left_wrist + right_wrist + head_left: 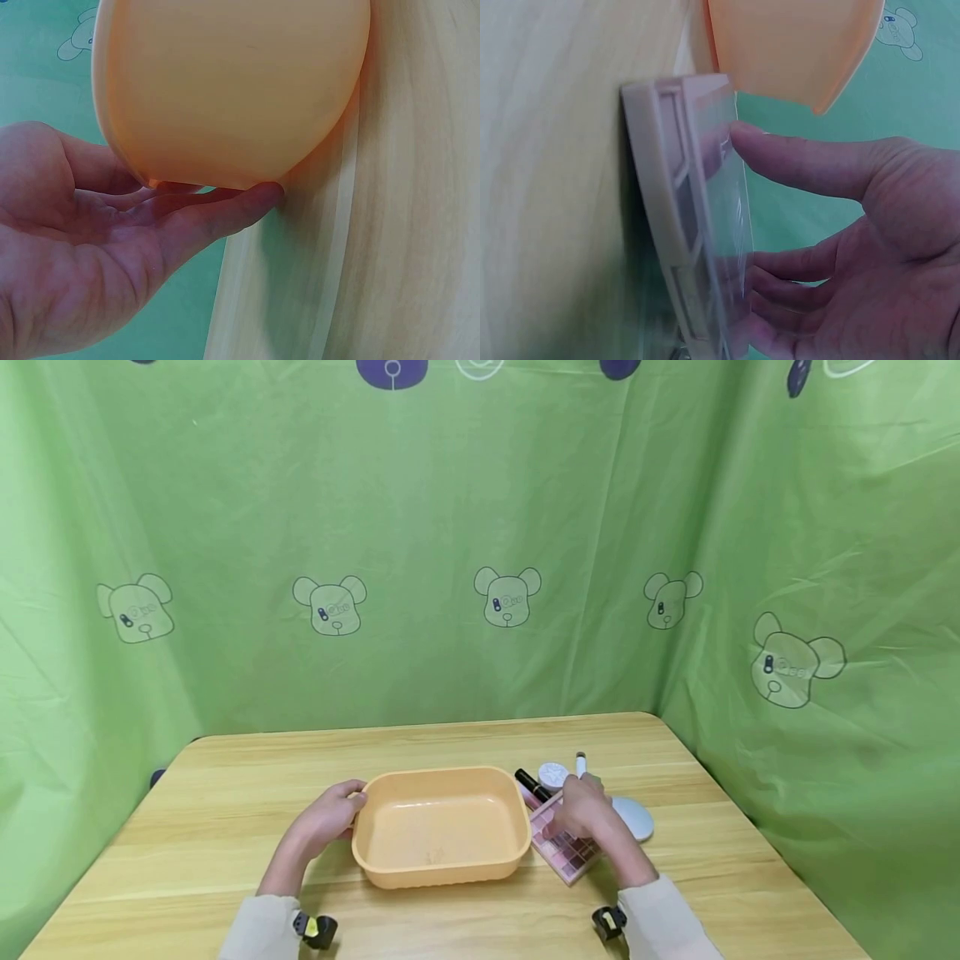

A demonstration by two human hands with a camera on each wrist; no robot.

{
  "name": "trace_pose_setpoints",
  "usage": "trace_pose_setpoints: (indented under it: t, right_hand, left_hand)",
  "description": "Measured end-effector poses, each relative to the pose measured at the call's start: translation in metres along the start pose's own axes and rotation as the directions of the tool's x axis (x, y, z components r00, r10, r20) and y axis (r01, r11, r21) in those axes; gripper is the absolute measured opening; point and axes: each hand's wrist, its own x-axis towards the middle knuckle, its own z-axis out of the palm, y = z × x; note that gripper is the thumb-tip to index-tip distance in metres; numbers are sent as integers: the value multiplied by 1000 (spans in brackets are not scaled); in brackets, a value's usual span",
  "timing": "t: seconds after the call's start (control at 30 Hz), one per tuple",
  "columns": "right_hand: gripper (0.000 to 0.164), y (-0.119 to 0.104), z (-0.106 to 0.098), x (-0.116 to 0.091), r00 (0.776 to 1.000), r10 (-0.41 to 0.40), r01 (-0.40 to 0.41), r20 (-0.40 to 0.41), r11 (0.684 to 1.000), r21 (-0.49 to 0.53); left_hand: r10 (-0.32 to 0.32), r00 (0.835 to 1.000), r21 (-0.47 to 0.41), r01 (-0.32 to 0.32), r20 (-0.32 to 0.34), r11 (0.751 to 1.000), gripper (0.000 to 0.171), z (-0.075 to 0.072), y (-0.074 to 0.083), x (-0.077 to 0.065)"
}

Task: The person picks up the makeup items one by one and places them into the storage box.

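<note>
A pale orange plastic basin (441, 827) sits on the wooden table, its inside bare. My left hand (326, 817) holds its left end; the left wrist view has the fingers (225, 214) against the outer end wall, close to the rim. To the basin's right, my right hand (581, 810) grips an eyeshadow palette (564, 856) with a clear cover and rows of pinkish and brown pans. In the right wrist view the thumb (802, 157) touches the cover, the fingers farther along it. The palette (656, 150) tilts there, shadow beneath it.
Beyond the palette lie a black tube (531, 783), a white round case (553, 775) with a star pattern and a slim white tube (581, 764). A pale grey rounded item (634, 819) is right of my right hand. Green curtains (420, 677) enclose the table (262, 760).
</note>
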Motion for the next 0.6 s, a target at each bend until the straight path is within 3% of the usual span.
trace_pose_setpoints:
  t: [0.33,0.6]
  right_hand:
    - [86,0,0,-1,1000,-17,17,-13,1000,18]
    - [85,0,-2,-4,1000,-24,24,-4,998,53]
  left_hand:
    - [-7,1000,-2,7,4,1000,40,-1,-1,0]
    - [-3,1000,8,3,0,1000,39,0,0,1]
